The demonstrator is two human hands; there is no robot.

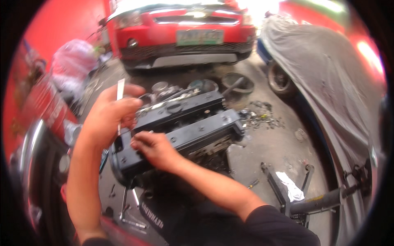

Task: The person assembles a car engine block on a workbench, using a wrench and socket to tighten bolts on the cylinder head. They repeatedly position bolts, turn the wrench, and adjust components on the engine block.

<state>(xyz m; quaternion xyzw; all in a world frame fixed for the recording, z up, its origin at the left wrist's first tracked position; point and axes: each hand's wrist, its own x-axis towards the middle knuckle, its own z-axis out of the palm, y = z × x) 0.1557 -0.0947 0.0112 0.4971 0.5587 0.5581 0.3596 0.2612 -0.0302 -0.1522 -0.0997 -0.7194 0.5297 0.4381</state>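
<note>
A black engine valve cover (193,121) lies across the middle of the view on top of an engine. My left hand (113,117) is closed around a thin flat metal tool (120,88) that stands upright above my fingers, at the cover's near left end. My right hand (154,149) rests on the cover's near edge, fingertips pinched together against the black surface. Whether it holds anything small is hidden. Both forearms come in from the lower edge.
A red car (184,33) stands straight ahead with its front toward me. A grey-covered vehicle (328,82) fills the right side. A floor jack (312,201) with a white rag lies at lower right. Loose parts and a round pan (238,84) sit on the concrete floor.
</note>
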